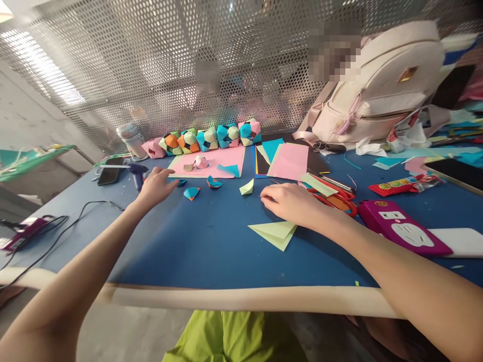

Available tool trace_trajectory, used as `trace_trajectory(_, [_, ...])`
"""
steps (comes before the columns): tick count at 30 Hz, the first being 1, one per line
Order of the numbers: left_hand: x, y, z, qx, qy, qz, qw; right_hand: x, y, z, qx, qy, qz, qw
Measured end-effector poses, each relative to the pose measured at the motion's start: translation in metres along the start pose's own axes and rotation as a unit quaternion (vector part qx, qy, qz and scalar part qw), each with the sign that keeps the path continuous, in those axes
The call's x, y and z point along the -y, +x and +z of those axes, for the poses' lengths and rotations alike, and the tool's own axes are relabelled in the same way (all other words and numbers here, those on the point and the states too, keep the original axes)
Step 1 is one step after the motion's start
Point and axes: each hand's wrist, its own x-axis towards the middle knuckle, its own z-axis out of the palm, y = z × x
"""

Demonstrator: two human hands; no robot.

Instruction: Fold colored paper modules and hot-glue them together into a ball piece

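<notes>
My left hand (156, 183) reaches over the far left of the blue table, its fingers spread and nothing visible in them. Beside it stands a blue glue gun (138, 173). Just right of its fingertips lie small folded paper pieces in blue and orange (191, 193). My right hand (285, 201) rests low over the table with loosely bent fingers and no visible object in it. A small folded pale-green paper piece (247, 187) lies left of its fingertips. Below the hand is a larger folded pale-green sheet (275, 232).
Several folded paper balls (208, 139) line the mesh partition behind pink paper (211, 157). Paper sheets (289, 160), orange-handled scissors (335, 196) and a purple power strip (403, 226) are on the right. A backpack (385, 95) stands behind. A cable (81, 216) crosses the left side.
</notes>
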Motion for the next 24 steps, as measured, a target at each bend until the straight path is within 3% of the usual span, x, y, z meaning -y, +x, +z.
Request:
trace_trajectory(3, [0.013,-0.001,0.013,0.009,-0.027,0.023,0.999,0.0,0.001,0.001,0.002,-0.007,0.006,1.0])
trace_trajectory(8, [0.007,-0.004,0.027,-0.023,-0.057,0.09,0.994,0.0,0.002,0.002,-0.003,-0.013,0.006,1.0])
trace_trajectory(12, [0.002,0.004,0.03,-0.033,-0.069,0.145,0.987,0.0,0.0,0.004,-0.01,-0.016,-0.006,1.0])
trace_trajectory(18, [-0.008,0.017,0.024,0.005,-0.064,0.208,0.976,-0.002,-0.001,0.004,-0.008,-0.009,-0.008,1.0])
trace_trajectory(24, [-0.022,-0.008,0.003,-0.004,-0.035,0.124,0.992,-0.002,0.001,0.005,-0.012,-0.01,-0.011,1.0])
